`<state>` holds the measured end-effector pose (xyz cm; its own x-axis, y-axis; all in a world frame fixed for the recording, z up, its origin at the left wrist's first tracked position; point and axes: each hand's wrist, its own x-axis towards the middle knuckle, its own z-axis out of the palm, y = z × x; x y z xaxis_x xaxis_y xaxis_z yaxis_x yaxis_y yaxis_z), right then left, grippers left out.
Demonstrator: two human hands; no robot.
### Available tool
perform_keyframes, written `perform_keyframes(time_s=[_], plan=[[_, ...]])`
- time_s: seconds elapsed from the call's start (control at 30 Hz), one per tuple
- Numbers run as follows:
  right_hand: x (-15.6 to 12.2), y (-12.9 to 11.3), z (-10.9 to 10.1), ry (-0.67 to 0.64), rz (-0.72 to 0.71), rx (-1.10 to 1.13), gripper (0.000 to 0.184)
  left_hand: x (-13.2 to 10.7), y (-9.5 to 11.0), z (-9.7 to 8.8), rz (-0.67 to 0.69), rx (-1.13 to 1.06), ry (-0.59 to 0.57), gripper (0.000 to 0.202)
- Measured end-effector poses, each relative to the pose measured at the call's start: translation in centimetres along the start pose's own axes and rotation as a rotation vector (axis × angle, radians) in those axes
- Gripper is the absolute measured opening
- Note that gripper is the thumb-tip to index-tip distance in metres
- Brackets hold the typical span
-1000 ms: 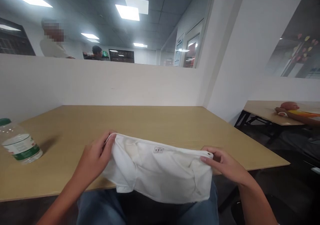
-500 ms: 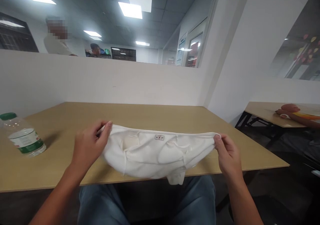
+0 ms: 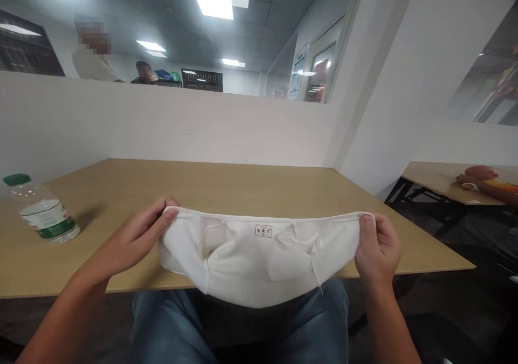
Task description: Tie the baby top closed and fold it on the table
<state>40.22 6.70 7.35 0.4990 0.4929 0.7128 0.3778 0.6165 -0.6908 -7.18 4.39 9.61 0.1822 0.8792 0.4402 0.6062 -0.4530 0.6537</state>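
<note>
A small white baby garment is stretched sideways between my two hands, over the near edge of the table. A printed label with the number 50 sits at the middle of its taut upper edge, and gathered openings with seams show on either side. My left hand pinches the upper left corner between thumb and fingers. At the upper right corner, my right hand grips the fabric with the thumb on top. The lower part sags in a curve above my knees.
A water bottle with a green cap stands on the wooden table at left. A white wall rises behind it. On another table at right lies a doll-like figure beside someone's arm. Two people are beyond the wall.
My hands have drawn farther apart, pulling the upper edge wider. The garment's underside now hangs lower and its label faces me more fully. The flap at its lower right no longer shows.
</note>
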Motion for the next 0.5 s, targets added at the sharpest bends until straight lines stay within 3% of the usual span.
perform_keyframes(time_s=[0.13,0.27,0.37,0.43,0.5], plan=[[-0.2,-1.1,0.3,0.129,-0.112,-0.035,0.043,-0.6,-0.7,-0.5,-0.075,-0.051,0.021,0.029],[2.2,-1.0,2.0,0.071,-0.117,-0.039,0.038,1.7,-0.5,-0.2,-0.077,0.057,0.126,0.030],[5.1,2.5,4.5,-0.181,0.051,-0.060,0.044,5.4,-2.2,1.6,-0.110,0.137,0.029,0.033],[6.5,6.6,6.3,-0.433,0.185,-0.138,0.051,8.1,-4.9,3.9,-0.136,0.175,-0.073,0.036],[6.9,11.3,8.0,-0.671,0.242,-0.374,0.055,10.4,-8.5,6.9,-0.185,0.264,-0.120,0.037]])
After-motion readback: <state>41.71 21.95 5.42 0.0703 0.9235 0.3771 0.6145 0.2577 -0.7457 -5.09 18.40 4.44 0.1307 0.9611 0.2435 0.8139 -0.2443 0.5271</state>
